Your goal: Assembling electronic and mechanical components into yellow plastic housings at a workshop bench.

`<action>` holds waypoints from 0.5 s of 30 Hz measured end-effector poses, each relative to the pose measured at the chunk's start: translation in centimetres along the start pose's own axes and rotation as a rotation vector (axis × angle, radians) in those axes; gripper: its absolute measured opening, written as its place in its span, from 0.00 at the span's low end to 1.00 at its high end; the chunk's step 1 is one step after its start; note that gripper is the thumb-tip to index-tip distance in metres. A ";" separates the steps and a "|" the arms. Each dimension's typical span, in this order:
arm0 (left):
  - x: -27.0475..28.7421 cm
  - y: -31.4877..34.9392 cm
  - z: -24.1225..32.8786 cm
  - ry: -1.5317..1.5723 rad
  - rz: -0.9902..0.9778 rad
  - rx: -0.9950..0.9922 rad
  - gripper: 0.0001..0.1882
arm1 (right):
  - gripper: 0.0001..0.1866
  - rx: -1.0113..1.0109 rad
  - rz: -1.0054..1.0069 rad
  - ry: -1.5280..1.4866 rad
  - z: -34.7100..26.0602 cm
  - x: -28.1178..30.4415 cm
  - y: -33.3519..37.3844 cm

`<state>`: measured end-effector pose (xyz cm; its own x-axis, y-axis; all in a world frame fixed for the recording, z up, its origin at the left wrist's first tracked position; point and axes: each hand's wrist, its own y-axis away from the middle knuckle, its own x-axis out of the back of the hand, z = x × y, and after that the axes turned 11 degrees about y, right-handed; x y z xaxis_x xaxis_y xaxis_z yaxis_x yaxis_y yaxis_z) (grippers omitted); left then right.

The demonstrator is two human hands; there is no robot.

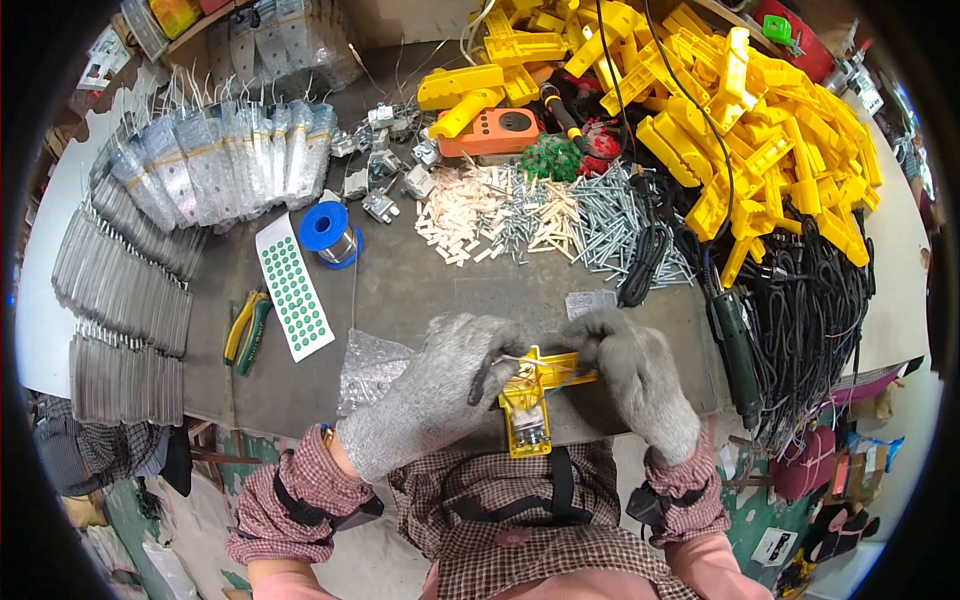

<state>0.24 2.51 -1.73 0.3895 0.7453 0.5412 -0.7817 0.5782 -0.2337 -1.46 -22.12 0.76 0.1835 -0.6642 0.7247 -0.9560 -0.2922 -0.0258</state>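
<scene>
A heap of yellow casings (760,125) lay beyond the right hand (625,355), presumably for easy reach. The left hand (465,350) pinched an open yellow housing (522,396) between both, apparently steadying it; whether the right's curled fingers gripped anything was unclear.

Pliers (239,325) lie beside a sticker sheet (293,290) — green-dotted.

yellow casing (548,375), green-dotted white sheet (292,285)
</scene>
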 end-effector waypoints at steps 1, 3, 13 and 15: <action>-0.3 0.0 -0.3 0.001 0.003 0.003 0.15 | 0.13 -0.085 -0.042 -0.050 -0.4 0.1 0.6; -1.2 0.1 -0.4 0.179 0.103 -0.070 0.15 | 0.11 0.003 -0.055 0.071 -2.1 -0.6 0.2; -3.3 2.5 -2.4 0.152 0.248 -0.079 0.14 | 0.09 0.013 0.027 0.019 0.2 -2.9 1.0; -3.2 2.7 -2.6 0.162 0.259 -0.087 0.15 | 0.09 -0.066 -0.045 -0.021 -0.5 -1.9 1.1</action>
<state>-1.91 2.52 -6.19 0.2606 0.9106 0.3208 -0.8233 0.3831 -0.4188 -2.93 -20.88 -0.30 0.2308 -0.6660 0.7093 -0.9596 -0.2764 0.0527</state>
